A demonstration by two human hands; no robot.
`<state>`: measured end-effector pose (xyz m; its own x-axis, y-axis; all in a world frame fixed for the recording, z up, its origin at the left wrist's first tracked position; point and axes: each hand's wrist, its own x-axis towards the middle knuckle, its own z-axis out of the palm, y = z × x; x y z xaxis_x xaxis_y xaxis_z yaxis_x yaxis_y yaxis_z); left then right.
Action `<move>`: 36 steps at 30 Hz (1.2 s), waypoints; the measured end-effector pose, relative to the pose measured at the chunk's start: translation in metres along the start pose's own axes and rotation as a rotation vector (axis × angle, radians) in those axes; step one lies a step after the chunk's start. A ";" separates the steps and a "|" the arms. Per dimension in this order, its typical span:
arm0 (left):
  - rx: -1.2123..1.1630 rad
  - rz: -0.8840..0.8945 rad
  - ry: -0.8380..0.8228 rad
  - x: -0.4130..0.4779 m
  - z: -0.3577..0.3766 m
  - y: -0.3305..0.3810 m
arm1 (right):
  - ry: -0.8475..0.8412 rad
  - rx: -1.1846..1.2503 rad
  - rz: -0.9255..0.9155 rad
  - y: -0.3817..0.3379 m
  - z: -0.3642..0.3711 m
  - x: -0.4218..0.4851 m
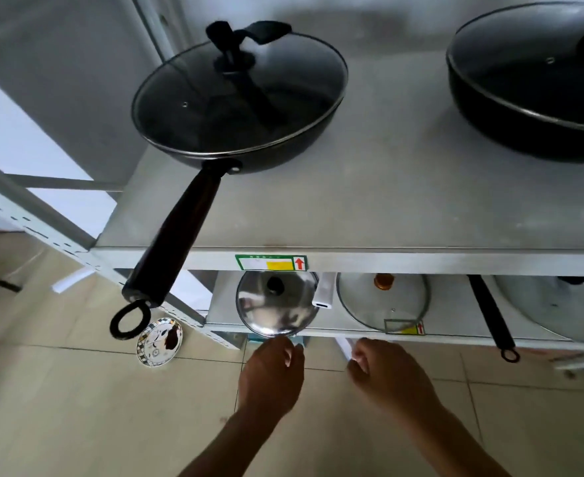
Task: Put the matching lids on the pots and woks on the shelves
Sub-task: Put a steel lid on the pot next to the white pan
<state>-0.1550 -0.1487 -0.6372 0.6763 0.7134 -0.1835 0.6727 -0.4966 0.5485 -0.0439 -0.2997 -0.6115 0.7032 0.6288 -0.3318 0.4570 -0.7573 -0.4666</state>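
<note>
Reaching toward the lower shelf (455, 333), I am bringing both hands up just below its front edge. My left hand (271, 376) is loosely curled and holding nothing, its fingertips just under the rim of the steel lid (277, 306), which is overhanging that edge. My right hand (383, 376) is also loosely curled and empty, sitting below the shelf edge to the right of the steel lid, nearer the glass lid (383, 301) with the copper-coloured knob.

Relative to the steel lid, the glass lid is lying flat just to its right, with a small white block between them. Further right a long black handle (492, 318) is sticking out over the shelf edge, beside a larger glass lid (555, 304).

Above the steel lid, on the upper shelf (387, 208), the left wok (239, 101) and the right wok (531, 80) are both already wearing glass lids.

The steel lid is lying straight ahead of and above my left hand, knob up, so I am judging that hand the nearer one; lifting by the knob means reaching over the rim.
</note>
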 end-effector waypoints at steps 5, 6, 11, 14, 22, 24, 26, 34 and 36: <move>0.033 -0.029 0.080 0.064 0.035 -0.037 | 0.069 0.032 -0.100 0.004 0.038 0.069; 0.020 -0.041 0.107 0.075 0.042 -0.044 | 0.103 0.014 -0.136 0.003 0.045 0.082; -0.091 -0.029 0.255 0.133 0.068 -0.080 | 0.279 -0.033 -0.343 -0.019 0.085 0.147; -0.171 -0.042 0.383 0.180 0.075 -0.103 | 0.329 -0.085 -0.413 -0.047 0.121 0.186; -0.289 -0.140 0.456 0.267 0.080 -0.150 | 0.400 -0.214 -0.255 -0.063 0.201 0.264; -0.334 -0.126 0.433 0.288 0.082 -0.153 | 0.374 -0.130 -0.285 -0.057 0.201 0.267; -0.388 -0.086 0.361 0.303 0.086 -0.156 | 0.350 -0.124 -0.323 -0.053 0.202 0.260; -0.381 0.059 0.338 0.350 0.077 -0.162 | 0.505 0.012 -0.356 -0.035 0.192 0.207; -0.308 0.057 0.284 0.343 0.072 -0.164 | 0.551 0.058 -0.317 -0.028 0.195 0.203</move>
<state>-0.0120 0.1420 -0.8493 0.5715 0.8182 0.0625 0.4860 -0.3988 0.7777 -0.0198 -0.1166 -0.8259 0.7229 0.6259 0.2928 0.6693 -0.5291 -0.5216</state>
